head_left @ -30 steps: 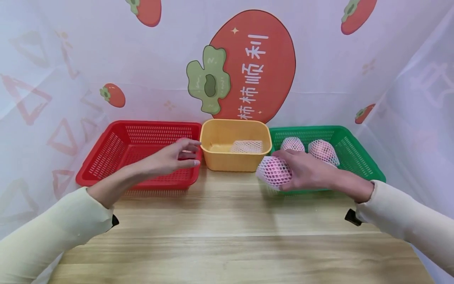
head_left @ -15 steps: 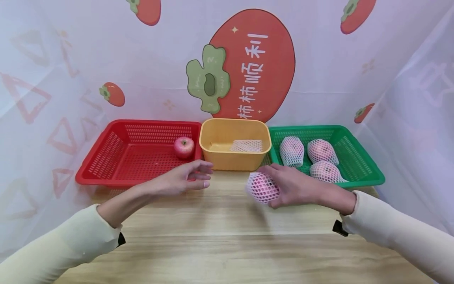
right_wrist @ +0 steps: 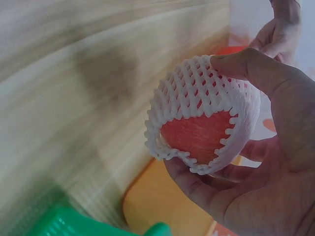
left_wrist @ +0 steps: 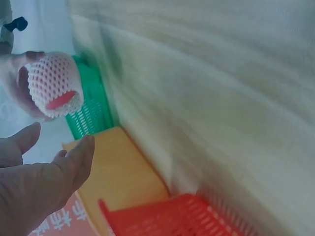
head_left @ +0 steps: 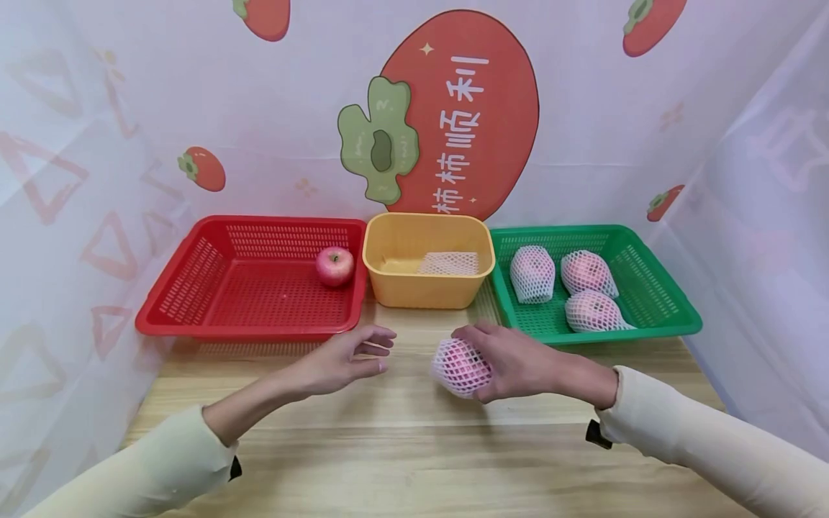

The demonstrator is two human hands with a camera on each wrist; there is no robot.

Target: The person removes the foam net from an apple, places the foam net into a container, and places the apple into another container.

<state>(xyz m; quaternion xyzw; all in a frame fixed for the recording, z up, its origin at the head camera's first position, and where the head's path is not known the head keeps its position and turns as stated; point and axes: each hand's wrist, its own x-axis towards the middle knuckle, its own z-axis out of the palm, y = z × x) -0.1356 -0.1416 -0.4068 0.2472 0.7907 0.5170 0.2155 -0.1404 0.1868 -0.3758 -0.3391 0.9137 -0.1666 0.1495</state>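
My right hand [head_left: 518,362] grips an apple in a white foam net [head_left: 461,367] above the wooden table, in front of the yellow bin. In the right wrist view, thumb and fingers curl round the netted apple [right_wrist: 197,113], and red skin shows through the net's open end. My left hand [head_left: 340,360] hovers to the left with relaxed fingers, holding nothing, apart from the apple. In the left wrist view, the left hand [left_wrist: 44,182] has its thumb spread from the fingers. A bare apple [head_left: 334,267] sits at the right side of the red basket [head_left: 259,332].
The yellow bin [head_left: 427,291] stands between the baskets, with a flat white foam net [head_left: 449,263] inside. In the green basket [head_left: 667,331] lie three netted apples [head_left: 533,273]. A printed cloth [head_left: 272,144] hangs behind, and the wooden table [head_left: 414,460] extends in front.
My right hand has carried the netted apple from the green basket's front edge leftward and nearer. My left hand has moved from over the red basket rightward and nearer, uncovering the bare apple.
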